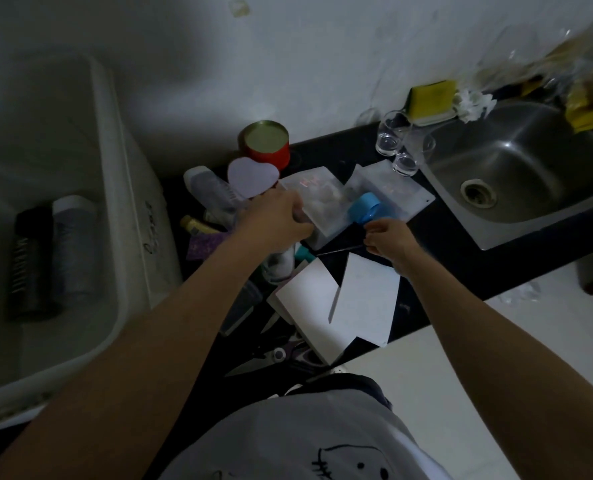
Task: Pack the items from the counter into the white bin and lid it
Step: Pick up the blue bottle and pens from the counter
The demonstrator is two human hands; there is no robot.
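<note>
The white bin [115,209] stands at the left, with a dark bottle [28,265] and a grey bottle [75,244] lying inside. On the black counter [461,258], my left hand [274,220] grips the near-left corner of a translucent plastic box [319,199]. My right hand [388,237] pinches a blue tape roll [368,207] that rests against the box's right side. A second translucent piece [392,188] lies behind the roll. A heart-shaped card [251,174], a red tin [265,143], a clear bottle [208,188] and white papers [336,303] lie around.
A steel sink [517,174] is at the right, with three glasses [402,143] and a yellow sponge [430,97] beside it. Scissors [274,355] and small bottles [198,226] sit near the counter's front edge. White floor shows at the lower right.
</note>
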